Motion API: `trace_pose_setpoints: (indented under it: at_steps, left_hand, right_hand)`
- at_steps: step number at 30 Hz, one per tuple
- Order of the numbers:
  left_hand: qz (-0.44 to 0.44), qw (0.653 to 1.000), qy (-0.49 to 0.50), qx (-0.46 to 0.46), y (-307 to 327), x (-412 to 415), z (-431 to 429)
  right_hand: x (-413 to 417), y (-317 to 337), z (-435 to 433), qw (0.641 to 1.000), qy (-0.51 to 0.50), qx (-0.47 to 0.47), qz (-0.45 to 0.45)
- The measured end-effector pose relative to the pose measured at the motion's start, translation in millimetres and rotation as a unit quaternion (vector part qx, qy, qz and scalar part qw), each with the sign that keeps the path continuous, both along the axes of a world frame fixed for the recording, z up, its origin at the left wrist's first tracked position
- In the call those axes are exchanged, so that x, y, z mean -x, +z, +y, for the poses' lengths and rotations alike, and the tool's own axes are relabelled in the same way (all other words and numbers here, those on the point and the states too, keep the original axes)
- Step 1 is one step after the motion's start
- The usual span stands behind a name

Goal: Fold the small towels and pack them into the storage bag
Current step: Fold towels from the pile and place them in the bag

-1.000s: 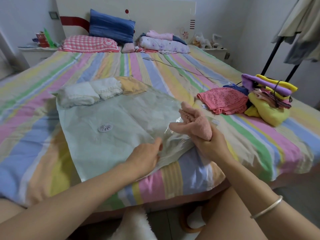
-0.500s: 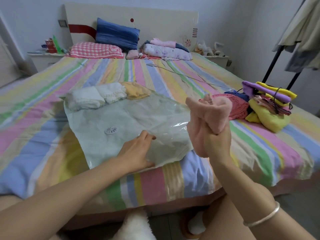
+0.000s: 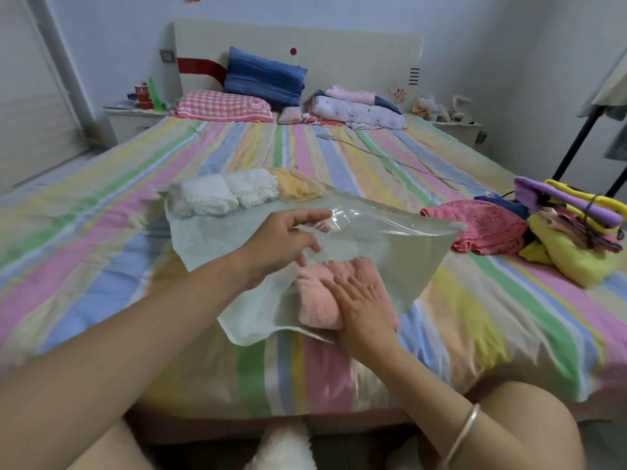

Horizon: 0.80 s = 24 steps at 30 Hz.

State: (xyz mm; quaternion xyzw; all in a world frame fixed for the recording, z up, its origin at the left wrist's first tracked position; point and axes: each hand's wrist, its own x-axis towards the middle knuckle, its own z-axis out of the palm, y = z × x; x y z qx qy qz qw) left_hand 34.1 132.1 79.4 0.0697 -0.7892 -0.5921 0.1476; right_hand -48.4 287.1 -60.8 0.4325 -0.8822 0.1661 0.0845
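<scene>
Striped bed (image 3: 373, 171) bearing the storage bag (image 3: 210, 242), with loose towels (image 3: 570, 256) heaped to the bag's right and folded towels (image 3: 217, 198) at its far end. The pink towel (image 3: 315, 300) lies in the bag's near mouth, partly veiled by the raised clear upper sheet. The left hand (image 3: 281, 242) pinches that sheet up; the right hand (image 3: 359, 300) presses flat on the pink towel, fingers slightly spread.

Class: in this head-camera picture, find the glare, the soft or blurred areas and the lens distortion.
Head view: white glare streaks the clear plastic storage bag beside the left hand; the folded pink towel and the right hand on it look slightly soft; the near left forearm and frame edges blur; wide-angle bowing tilts the black rack pole at right.
</scene>
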Motion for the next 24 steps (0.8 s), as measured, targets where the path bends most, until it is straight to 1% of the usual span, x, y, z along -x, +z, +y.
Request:
trace_pose_setpoints:
  at_steps: [2, 4, 5, 7, 9, 10, 11, 12, 13, 14, 15, 16, 17, 19, 21, 22, 24]
  left_hand:
    - [-0.011, 0.999, -0.031, -0.021, 4.3, -1.0, -2.3]
    - [-0.024, 0.996, -0.066, -0.051, 8.3, -3.3, -5.6]
    - [-0.024, 0.993, -0.085, -0.073, 9.8, -3.8, -8.8]
    - [-0.022, 0.985, -0.122, -0.120, 12.3, -4.6, -16.0]
    - [-0.024, 0.975, -0.157, -0.155, 14.7, -5.2, -25.8]
    - [-0.023, 0.972, -0.165, -0.168, 15.6, -5.4, -32.2]
    - [-0.019, 0.972, -0.155, -0.177, 15.5, -5.1, -40.6]
    - [-0.011, 0.976, -0.121, -0.180, 14.2, -4.2, -50.6]
    - [-0.003, 0.985, -0.064, -0.163, 8.7, -1.8, -64.5]
    - [0.003, 0.993, 0.009, -0.122, -0.8, 0.3, -81.5]
    - [0.007, 0.995, 0.086, -0.053, -14.0, 2.8, -101.7]
    - [0.007, 0.988, 0.148, 0.031, -28.8, 4.6, -122.6]
    - [-0.008, 0.976, 0.185, 0.116, -42.9, 4.6, -141.0]
    - [-0.067, 0.942, 0.215, 0.249, -70.6, 6.1, -170.2]
    - [-0.113, 0.909, 0.228, 0.331, -93.1, 9.3, -190.1]
    - [-0.121, 0.899, 0.229, 0.353, -99.6, 10.8, -195.9]
    - [-0.122, 0.897, 0.216, 0.367, -108.1, 15.6, -203.3]
  right_hand:
    - [2.6, 13.6, -13.8, 0.989, -0.043, 0.129, -0.056]
    - [9.4, 26.1, -30.1, 0.950, -0.095, 0.267, -0.129]
    - [13.8, 30.2, -40.3, 0.935, -0.108, 0.302, -0.148]
    - [15.3, 40.3, -62.4, 0.927, -0.115, 0.319, -0.162]
    - [12.8, 45.3, -88.0, 0.923, -0.094, 0.311, -0.205]
    - [10.1, 45.0, -104.0, 0.930, -0.065, 0.285, -0.222]
    - [11.7, 39.0, -119.7, 0.946, -0.047, 0.249, -0.200]
    - [15.9, 32.7, -134.0, 0.970, -0.028, 0.186, -0.156]
    - [17.3, 30.7, -147.0, 0.983, -0.002, 0.130, -0.132]
    - [22.5, 24.7, -159.1, 0.996, 0.023, 0.056, -0.059]
    - [27.6, 16.6, -169.2, 0.998, 0.060, -0.009, 0.015]
    - [30.1, 12.1, -174.7, 0.992, 0.103, -0.062, 0.029]
    - [30.9, 12.5, -178.9, 0.986, 0.131, -0.100, 0.017]
    - [33.0, 10.8, -186.6, 0.974, 0.165, -0.150, 0.047]
    - [45.7, 0.5, -199.2, 0.968, 0.184, -0.148, 0.083]
    - [52.6, -2.7, -206.7, 0.968, 0.180, -0.157, 0.078]
    - [66.1, -10.8, -220.9, 0.972, 0.171, -0.145, 0.076]
